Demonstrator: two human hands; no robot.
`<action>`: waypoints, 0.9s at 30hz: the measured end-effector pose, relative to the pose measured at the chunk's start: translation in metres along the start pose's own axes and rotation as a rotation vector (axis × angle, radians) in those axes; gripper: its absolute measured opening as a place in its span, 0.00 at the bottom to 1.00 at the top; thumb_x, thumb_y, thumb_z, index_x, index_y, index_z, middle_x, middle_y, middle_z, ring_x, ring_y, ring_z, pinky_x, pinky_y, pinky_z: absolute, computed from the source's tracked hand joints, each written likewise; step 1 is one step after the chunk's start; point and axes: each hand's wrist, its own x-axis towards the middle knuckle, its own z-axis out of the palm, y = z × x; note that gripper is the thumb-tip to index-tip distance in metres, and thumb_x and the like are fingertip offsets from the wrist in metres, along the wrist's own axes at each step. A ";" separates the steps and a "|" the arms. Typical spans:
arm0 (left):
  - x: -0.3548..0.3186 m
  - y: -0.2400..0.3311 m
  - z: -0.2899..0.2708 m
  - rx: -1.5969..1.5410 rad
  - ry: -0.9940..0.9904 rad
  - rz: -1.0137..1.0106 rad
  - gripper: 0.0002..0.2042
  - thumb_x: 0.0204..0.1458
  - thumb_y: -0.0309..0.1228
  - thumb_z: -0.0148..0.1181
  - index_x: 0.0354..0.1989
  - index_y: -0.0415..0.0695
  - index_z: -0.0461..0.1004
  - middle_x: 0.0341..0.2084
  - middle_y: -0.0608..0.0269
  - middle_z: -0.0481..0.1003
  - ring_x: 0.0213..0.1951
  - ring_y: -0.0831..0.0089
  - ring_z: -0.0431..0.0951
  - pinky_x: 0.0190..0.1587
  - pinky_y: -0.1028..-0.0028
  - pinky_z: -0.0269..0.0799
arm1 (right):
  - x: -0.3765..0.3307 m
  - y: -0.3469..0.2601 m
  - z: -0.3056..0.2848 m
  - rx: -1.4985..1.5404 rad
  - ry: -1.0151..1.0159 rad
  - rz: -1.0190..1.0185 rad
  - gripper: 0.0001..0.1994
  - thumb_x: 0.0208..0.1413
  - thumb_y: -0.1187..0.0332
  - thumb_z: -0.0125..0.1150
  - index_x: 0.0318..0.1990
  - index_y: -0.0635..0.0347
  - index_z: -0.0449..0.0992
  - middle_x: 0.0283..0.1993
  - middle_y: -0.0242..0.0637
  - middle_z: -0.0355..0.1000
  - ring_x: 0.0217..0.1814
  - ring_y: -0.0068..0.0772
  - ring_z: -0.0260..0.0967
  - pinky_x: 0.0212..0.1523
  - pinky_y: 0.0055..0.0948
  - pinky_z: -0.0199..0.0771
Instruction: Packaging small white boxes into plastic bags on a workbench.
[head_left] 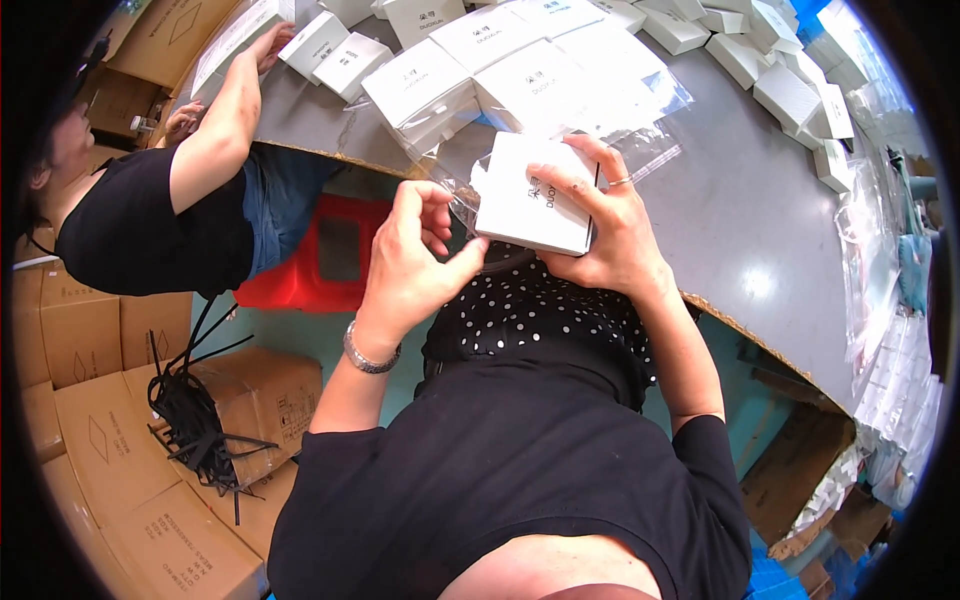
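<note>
My right hand (605, 225) grips a small flat white box (525, 200) from its right side, with a ring on one finger. A clear plastic bag (590, 125) lies around and behind the box, its open end toward my left hand. My left hand (410, 262), with a metal watch on the wrist, pinches the bag's edge at the box's lower left corner. Both hands are held above my lap, just off the near edge of the grey table (730, 200).
Several white boxes (470, 65) lie stacked at the table's far side and along its right end. A person in a black top (150, 215) sits at left, reaching onto the table. Brown cartons (120, 440) with black straps, a red stool (335, 255) and clear bags (890, 300) surround me.
</note>
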 end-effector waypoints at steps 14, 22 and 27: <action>-0.015 -0.006 0.014 0.377 0.125 0.232 0.08 0.50 0.25 0.57 0.20 0.40 0.70 0.17 0.53 0.72 0.20 0.54 0.74 0.22 0.63 0.68 | -0.006 -0.023 0.014 -0.096 0.101 0.068 0.38 0.29 0.66 0.73 0.58 0.45 0.74 0.61 0.55 0.59 0.63 0.58 0.62 0.59 0.48 0.70; -0.011 -0.015 0.017 0.461 0.187 0.183 0.11 0.48 0.29 0.60 0.17 0.40 0.70 0.15 0.54 0.73 0.19 0.53 0.75 0.22 0.61 0.69 | -0.001 -0.029 0.037 -0.181 0.207 0.071 0.41 0.26 0.66 0.74 0.59 0.50 0.73 0.55 0.50 0.65 0.61 0.52 0.62 0.55 0.45 0.73; -0.016 -0.019 0.019 0.336 0.036 -0.086 0.10 0.49 0.27 0.58 0.19 0.36 0.75 0.15 0.47 0.73 0.18 0.55 0.76 0.24 0.66 0.70 | -0.003 -0.033 0.041 -0.163 0.220 0.088 0.41 0.26 0.65 0.75 0.59 0.50 0.73 0.54 0.49 0.66 0.60 0.52 0.63 0.55 0.43 0.73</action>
